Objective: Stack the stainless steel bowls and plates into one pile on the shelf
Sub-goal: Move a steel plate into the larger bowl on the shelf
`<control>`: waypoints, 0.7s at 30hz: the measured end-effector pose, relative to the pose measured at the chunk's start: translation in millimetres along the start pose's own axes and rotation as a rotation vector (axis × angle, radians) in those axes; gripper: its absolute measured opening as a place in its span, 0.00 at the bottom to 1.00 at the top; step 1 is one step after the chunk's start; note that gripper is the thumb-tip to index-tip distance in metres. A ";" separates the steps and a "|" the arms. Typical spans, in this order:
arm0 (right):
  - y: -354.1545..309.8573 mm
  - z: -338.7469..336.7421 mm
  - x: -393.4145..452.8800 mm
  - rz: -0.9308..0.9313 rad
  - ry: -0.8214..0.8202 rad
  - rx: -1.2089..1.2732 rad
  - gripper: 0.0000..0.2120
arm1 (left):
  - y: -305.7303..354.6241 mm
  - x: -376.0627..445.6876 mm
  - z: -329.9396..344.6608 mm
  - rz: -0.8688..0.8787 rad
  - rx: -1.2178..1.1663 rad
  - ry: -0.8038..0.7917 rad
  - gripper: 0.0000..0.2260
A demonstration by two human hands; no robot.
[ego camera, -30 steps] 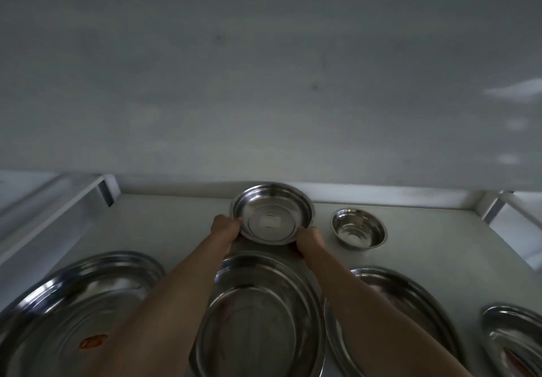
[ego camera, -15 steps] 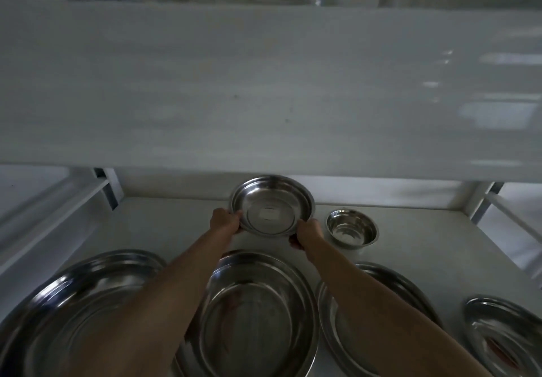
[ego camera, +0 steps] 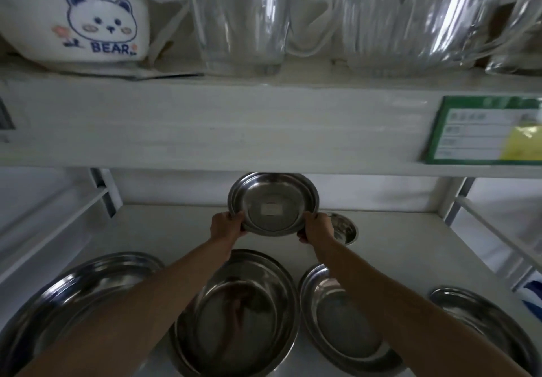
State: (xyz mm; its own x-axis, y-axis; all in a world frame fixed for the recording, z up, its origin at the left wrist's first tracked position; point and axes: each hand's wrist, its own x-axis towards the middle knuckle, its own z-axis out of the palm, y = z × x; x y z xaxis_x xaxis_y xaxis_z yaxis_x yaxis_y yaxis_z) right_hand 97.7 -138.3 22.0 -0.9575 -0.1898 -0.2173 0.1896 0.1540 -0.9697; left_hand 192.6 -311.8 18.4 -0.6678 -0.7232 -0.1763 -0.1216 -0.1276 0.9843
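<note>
I hold a round stainless steel plate [ego camera: 272,203] with a small sticker in its middle, lifted off the shelf [ego camera: 164,230] and tilted toward me. My left hand [ego camera: 226,225] grips its left rim and my right hand [ego camera: 316,228] grips its right rim. Below my arms a large oval steel plate [ego camera: 237,312] lies on the shelf. Another large oval plate [ego camera: 76,294] lies at the left, a third [ego camera: 331,315] right of centre, and a smaller one [ego camera: 481,318] at the far right. A small steel bowl [ego camera: 344,228] stands behind my right hand, partly hidden.
The upper shelf board [ego camera: 234,124] hangs close above the held plate, with a green price label [ego camera: 484,130] at its right. On it stand a white bear-print bowl [ego camera: 96,24] and clear glass jugs [ego camera: 240,18]. Metal shelf posts [ego camera: 101,191] flank the lower shelf.
Both hands have lifted the round plate up off the shelf and tilted it toward me. The camera has tilted upward, bringing the upper shelf and its wares into view.
</note>
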 end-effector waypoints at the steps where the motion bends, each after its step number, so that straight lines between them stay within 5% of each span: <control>1: -1.0 -5.8 -3.3 -0.009 0.002 -0.012 0.11 | 1.5 -8.3 1.7 0.005 -0.017 -0.004 0.12; 14: 3.8 -94.4 -54.3 -0.125 0.135 -0.159 0.11 | 0.8 -110.8 44.0 -0.023 -0.230 -0.076 0.13; 21: 31.3 -138.8 -77.1 -0.175 0.207 -0.271 0.14 | -32.1 -158.8 64.5 -0.047 -0.269 -0.115 0.04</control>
State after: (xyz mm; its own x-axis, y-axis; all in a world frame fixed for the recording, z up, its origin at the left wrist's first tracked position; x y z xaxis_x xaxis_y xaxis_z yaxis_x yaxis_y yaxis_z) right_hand 147.3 15.8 23.8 -0.9992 -0.0407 0.0032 -0.0189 0.3922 -0.9197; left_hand 255.2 -149.0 14.7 -0.7467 -0.6326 -0.2058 0.0347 -0.3459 0.9376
